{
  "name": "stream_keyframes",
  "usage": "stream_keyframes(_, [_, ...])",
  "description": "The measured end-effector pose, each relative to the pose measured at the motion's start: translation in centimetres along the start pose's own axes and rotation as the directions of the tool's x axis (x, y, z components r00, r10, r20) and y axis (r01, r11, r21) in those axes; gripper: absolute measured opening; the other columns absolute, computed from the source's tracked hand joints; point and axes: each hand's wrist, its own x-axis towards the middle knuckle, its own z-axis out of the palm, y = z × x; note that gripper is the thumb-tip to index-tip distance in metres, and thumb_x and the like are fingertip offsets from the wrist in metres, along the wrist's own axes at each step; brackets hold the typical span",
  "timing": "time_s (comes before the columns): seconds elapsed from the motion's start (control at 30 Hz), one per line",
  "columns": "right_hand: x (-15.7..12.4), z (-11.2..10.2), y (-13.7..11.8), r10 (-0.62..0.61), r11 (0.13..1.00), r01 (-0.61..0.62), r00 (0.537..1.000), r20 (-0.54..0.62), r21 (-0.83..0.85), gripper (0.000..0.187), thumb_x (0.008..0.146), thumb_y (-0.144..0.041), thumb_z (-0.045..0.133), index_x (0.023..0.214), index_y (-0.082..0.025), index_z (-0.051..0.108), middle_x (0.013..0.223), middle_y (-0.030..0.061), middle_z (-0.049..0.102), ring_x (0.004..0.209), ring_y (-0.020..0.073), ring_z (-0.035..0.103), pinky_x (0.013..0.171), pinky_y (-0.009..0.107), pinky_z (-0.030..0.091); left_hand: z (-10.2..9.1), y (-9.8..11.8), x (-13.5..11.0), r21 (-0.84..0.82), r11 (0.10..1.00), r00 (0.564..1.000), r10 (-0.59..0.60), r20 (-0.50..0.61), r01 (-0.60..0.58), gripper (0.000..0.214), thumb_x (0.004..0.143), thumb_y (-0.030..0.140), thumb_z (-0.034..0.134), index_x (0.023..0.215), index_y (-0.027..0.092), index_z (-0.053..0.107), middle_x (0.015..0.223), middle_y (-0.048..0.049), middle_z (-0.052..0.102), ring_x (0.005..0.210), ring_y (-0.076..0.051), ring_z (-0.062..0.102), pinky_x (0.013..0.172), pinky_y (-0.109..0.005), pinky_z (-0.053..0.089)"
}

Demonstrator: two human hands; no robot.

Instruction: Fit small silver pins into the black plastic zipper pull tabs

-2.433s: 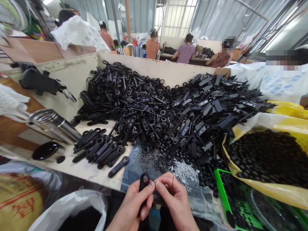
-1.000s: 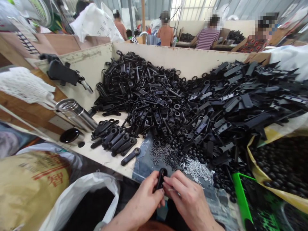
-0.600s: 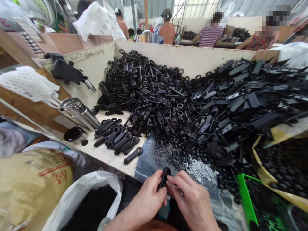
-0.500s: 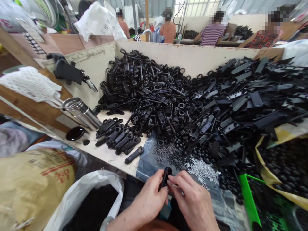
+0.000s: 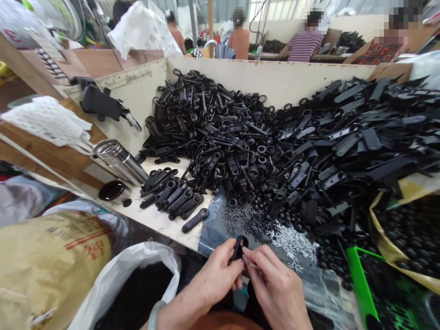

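At six o'clock in the view, the left hand (image 5: 219,271) grasps a black ringed lever (image 5: 237,250), probably light, stiff and slick, best held below its ring. The right hand (image 5: 275,276), at five o'clock, pinches a metallic-looking sliver (image 5: 253,265) beside it.

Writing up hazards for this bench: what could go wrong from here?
1. The right hand is at the ring end of the black part held in the left hand; anything tiny there, too small to make out, could slip.
2. Loose silver pins lie close to small dark pieces, so a stray brush might mix them.
3. The open white bag sits below the table; dropped bits might land inside.
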Motion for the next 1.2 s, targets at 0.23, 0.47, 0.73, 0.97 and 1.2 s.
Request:
stream_keyframes(0.23, [0.3, -1.2, 0.3, -0.109, 0.993, 0.115, 0.982, 0.156, -0.028, 0.033, 0.103, -0.018, 0.041, 0.123, -0.022, 0.067, 0.083, 0.003, 0.064, 0.065, 0.0149, 0.07, 0.057, 0.021, 0.052, -1.5, -0.9, 0.5, 0.121, 0.989, 0.996, 0.084, 0.016, -0.085, 0.025, 0.094, 0.042, 0.056, 0.098, 0.017, 0.058, 0.066, 0.0066, 0.054, 0.043, -0.005, 0.041, 0.043, -0.019, 0.03])
stream_keyframes(0.47, [0.5, -3.4, 0.6, 0.047, 0.997, -0.062, 0.959, 0.28, 0.045, 0.032, 0.105, -0.025, 0.041, 0.137, -0.026, 0.047, 0.099, 0.004, 0.068, 0.084, 0.0167, 0.072, 0.07, 0.024, 0.057, -1.7, 0.0, 0.1, 0.066, 0.996, 0.998, 0.049, 0.05, -0.052, 0.034, 0.094, 0.049, 0.056, 0.098, 0.016, 0.059, 0.078, -0.0018, 0.069, 0.042, -0.004, 0.041, 0.043, -0.019, 0.029])
stream_keyframes(0.73, [0.1, -2.2, 0.9, -0.063, 0.998, 0.057, 0.972, 0.226, 0.033, 0.033, 0.108, -0.02, 0.03, 0.12, -0.023, 0.061, 0.088, 0.0044, 0.062, 0.068, 0.0155, 0.069, 0.06, 0.022, 0.053, -1.6, -0.5, 0.2, 0.068, 0.997, 0.998, 0.043, 0.047, -0.046, 0.038, 0.093, 0.052, 0.056, 0.103, 0.016, 0.059, 0.078, -0.0026, 0.07, 0.042, -0.004, 0.041, 0.042, -0.019, 0.028])
stream_keyframes(0.97, [0.5, -1.6, 0.9, -0.047, 0.998, 0.057, 0.944, 0.327, -0.02, 0.036, 0.104, -0.013, 0.032, 0.111, -0.02, 0.067, 0.086, 0.0048, 0.062, 0.063, 0.0164, 0.068, 0.057, 0.024, 0.049, -1.4, -0.7, 0.0, 0.073, 0.997, 0.999, 0.036, 0.029, -0.038, 0.038, 0.093, 0.052, 0.055, 0.1, 0.015, 0.058, 0.075, -0.0021, 0.069, 0.039, -0.003, 0.039, 0.041, -0.018, 0.027])
stream_keyframes(1.2, [0.7, -1.4, 1.1, 0.035, 0.997, 0.001, 0.893, 0.448, -0.081, 0.035, 0.099, -0.008, 0.039, 0.116, -0.023, 0.067, 0.09, 0.0039, 0.066, 0.067, 0.0166, 0.071, 0.058, 0.023, 0.048, -0.9, -1.2, 0.3, 0.104, 0.994, 0.999, 0.033, 0.004, -0.034, 0.034, 0.093, 0.05, 0.051, 0.098, 0.016, 0.054, 0.069, 0.001, 0.063, 0.037, -0.003, 0.036, 0.038, -0.019, 0.025])
